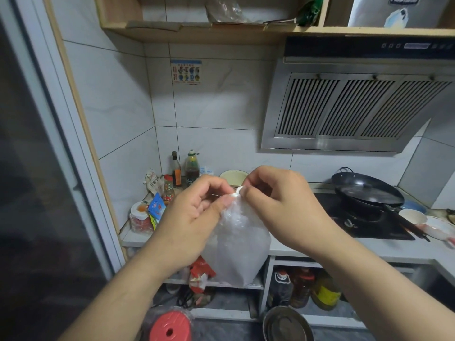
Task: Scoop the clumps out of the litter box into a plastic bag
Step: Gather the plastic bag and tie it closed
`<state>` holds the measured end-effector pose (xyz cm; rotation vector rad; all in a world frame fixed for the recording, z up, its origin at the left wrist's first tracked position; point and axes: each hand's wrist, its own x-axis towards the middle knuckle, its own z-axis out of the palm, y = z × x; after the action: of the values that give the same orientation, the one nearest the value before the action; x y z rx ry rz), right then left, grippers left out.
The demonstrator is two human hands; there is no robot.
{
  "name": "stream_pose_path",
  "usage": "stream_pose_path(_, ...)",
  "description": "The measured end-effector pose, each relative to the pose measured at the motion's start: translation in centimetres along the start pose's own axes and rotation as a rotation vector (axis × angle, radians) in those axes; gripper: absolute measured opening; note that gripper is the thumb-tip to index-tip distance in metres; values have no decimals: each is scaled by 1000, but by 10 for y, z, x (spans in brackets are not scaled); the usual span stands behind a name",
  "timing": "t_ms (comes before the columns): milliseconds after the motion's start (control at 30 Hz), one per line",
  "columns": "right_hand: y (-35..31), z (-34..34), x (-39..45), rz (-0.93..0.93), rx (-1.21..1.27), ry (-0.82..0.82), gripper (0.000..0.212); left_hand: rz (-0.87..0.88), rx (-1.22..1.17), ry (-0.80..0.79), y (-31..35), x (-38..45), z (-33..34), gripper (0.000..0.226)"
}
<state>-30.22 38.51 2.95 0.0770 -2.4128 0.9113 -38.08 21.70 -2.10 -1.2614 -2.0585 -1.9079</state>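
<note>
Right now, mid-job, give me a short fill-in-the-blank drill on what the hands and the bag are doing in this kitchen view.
1. Both the left hand and the right hand pinch the ____ of the plastic bag.
2. The bag hangs ____ the hands.
3. The black wok sits on the stove to the ____ of the hands.
4. The lid on the floor is ____ in colour.

Missing words: top; below; right; red

The hands meet in the middle and hold a plastic bag that hangs below them. Behind, bottles stand on the tabletop. A pan sits to the right, under the hood.
</note>
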Motion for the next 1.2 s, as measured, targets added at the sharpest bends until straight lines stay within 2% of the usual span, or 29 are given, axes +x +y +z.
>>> stream_pose_path(67, 4, 1, 1, 96, 118, -27, 15, -1, -33, -26, -1, 1, 1, 16)
stream_pose_path(167, 12, 2, 5, 313, 522, -7, 12, -43, -143, -102, -2, 0, 5, 18)
stream_pose_path(233, 16, -2, 3, 371, 660, -41, 9, -57, -186, -126, -3, -1, 9, 19)
stream_pose_path(300, 20, -8, -1, 251, 584, -128, 5, -52, -214, -110, -1, -1, 11, 15)
stream_pose_path(400, 25, -21, 0, -52, 215, -246, 27, -42, -168, -113, 0, 0, 13, 8)
stream_pose_path(467, 28, -24, 2, -235, -94, -194, 22, -25, -123, -142, -1, 0, 16, 5)
stream_pose_path(500, 29, -23, 3, -276, -157, -141, 14, -17, -109, -153, -1, 0, 18, 5)
stream_pose_path(567, 33, -16, 0, -217, -99, -57, 7, -5, -94, -155, -3, 0, 19, 3)
stream_pose_path(633, 41, -4, -5, -50, 65, -20, 14, -22, -107, -147, -4, 0, 19, 2)
stream_pose_path(767, 53, 15, -8, 309, 540, 28, 16, -68, -17, -176, -10, -3, 20, 6)
stream_pose_path(833, 61, 14, -3, 394, 742, 43, 17, -126, 14, -200, -14, -7, 24, 11)
stream_pose_path(933, 70, 8, -1, 309, 856, -96, 5, -187, -31, -177, -19, -12, 30, 14)
stream_pose_path(1033, 75, 6, 0, 154, 761, -269, 32, -257, -86, -126, -22, -13, 34, 29)
stream_pose_path(1067, 74, 7, 1, 98, 722, -302, 31, -269, -100, -118, -23, -14, 35, 36)
stream_pose_path(1133, 70, 11, 2, 37, 727, -308, 12, -281, -160, -96, -24, -16, 38, 37)
stream_pose_path(1200, 68, 20, 3, 95, 772, -250, 11, -308, -158, -43, -28, -18, 38, 32)
